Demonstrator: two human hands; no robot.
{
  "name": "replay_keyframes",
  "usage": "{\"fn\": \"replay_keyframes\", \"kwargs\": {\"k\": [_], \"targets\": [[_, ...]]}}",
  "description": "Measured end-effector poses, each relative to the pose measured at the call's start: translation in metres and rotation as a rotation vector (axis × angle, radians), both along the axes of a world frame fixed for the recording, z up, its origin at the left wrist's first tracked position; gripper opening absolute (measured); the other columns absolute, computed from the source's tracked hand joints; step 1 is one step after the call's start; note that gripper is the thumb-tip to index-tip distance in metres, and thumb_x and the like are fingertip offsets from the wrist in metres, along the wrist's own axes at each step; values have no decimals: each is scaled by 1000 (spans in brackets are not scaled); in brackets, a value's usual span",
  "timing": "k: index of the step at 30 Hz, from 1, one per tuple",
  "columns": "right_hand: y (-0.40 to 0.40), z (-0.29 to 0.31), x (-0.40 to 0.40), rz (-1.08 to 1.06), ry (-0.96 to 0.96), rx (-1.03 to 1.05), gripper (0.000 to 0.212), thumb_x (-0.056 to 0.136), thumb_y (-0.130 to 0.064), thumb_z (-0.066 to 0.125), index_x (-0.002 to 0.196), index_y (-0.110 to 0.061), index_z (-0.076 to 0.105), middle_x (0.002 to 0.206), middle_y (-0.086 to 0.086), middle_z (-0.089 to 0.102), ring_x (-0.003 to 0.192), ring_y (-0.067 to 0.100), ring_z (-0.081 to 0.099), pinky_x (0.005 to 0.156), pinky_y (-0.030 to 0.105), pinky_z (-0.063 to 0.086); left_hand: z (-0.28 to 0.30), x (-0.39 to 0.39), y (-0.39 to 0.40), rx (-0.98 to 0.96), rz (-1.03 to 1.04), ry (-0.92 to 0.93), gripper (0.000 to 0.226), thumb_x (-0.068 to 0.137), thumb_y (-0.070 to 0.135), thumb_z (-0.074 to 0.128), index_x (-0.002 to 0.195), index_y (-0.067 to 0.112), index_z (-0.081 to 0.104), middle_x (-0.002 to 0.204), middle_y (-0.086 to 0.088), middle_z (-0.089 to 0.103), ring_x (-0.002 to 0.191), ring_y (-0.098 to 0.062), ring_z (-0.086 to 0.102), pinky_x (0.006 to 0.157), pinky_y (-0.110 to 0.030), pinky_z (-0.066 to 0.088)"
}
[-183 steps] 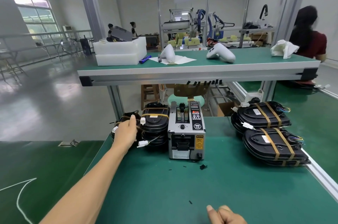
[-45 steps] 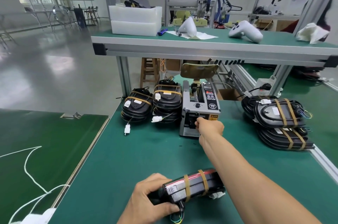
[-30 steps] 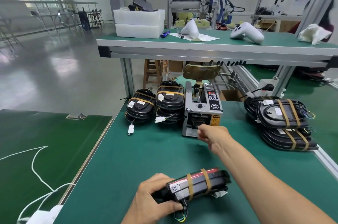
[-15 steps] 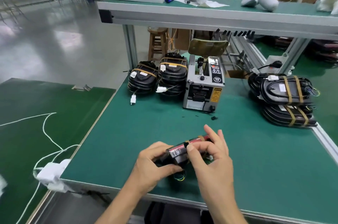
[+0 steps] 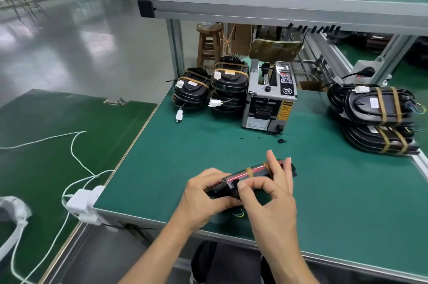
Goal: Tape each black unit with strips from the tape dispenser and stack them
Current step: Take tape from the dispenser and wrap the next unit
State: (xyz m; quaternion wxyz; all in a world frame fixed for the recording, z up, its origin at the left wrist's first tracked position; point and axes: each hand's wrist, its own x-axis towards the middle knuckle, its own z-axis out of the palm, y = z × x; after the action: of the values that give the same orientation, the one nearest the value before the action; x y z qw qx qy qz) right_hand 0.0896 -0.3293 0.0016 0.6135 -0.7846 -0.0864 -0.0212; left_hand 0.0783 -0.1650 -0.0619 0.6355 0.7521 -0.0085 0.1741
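Near the front edge of the green table I hold a black unit with a red side, stood on edge and wrapped by tan tape bands. My left hand grips its left end. My right hand lies over its right part, thumb pressing the side and fingers stretched over the top. The grey tape dispenser stands at the back centre. Stacks of taped black units sit left of it. Larger taped black units are stacked at the right.
An upper shelf overhangs the back of the table, carrying white foam blocks and white housings. A white power strip with cables hangs at the table's left corner. Small black scraps lie in front of the dispenser.
My right hand came back from the dispenser to the unit and now presses on it. The left hand keeps its grip.
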Motion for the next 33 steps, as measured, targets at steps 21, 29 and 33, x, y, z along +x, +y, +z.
{"fn": "replay_keyframes", "kwargs": {"k": [21,29,33], "targets": [[5,-1,0,-41,-45,-82,26,82,-15,82,66,-31,70,162,-19,36,154,-10,1,129,48,1,-4,1,2,30,4,4,35,74,35,94,107,31,83,100,-1,73,95,-25,70,86,-46,58],[7,-1,0,-55,-74,-110,27,82,-16,82,66,-33,68,161,-19,38,154,-10,3,129,48,1,-4,1,2,29,2,6,32,76,34,93,105,32,83,98,0,72,92,-23,69,83,-39,57],[7,2,0,-58,-57,-105,24,82,-19,81,67,-33,69,159,-20,41,154,-9,5,128,53,9,-4,1,2,34,1,1,31,76,38,93,105,37,82,98,1,71,92,-23,69,83,-39,58]]}}
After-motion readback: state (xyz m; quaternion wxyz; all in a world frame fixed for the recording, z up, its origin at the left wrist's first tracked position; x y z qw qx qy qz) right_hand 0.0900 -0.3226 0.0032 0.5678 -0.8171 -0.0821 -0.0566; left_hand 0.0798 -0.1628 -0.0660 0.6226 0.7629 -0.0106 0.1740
